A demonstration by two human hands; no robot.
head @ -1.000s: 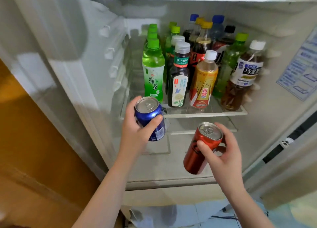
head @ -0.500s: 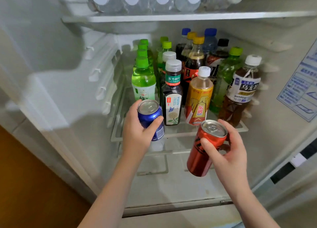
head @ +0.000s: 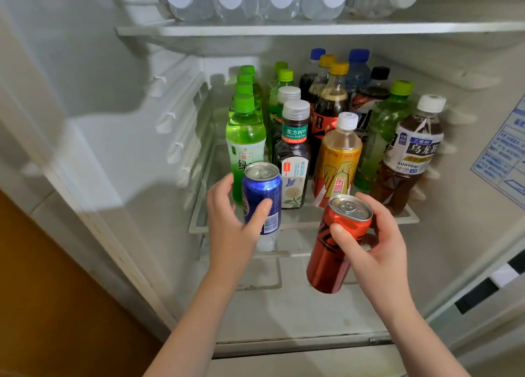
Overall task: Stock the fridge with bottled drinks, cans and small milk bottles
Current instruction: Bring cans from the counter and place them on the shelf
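Now I hold one can in each hand, both in front of the open fridge, at the centre of the frame. My left hand (head: 233, 229) has its fingers (head: 260, 210) wrapped around the blue can (head: 262, 195), which stands upright, its long axis vertical and its top facing up, just at the front edge of the glass shelf (head: 409, 216) and close to the green tea bottle (head: 245, 141). My right hand (head: 375, 251) grips the red can (head: 336, 246), lower and to the right; this one is tilted, its top leaning to the upper right. I judge the left hand is nearer to the shelf, so the blue can should go first, but the shelf front looks full of bottles; the free space lies below it.
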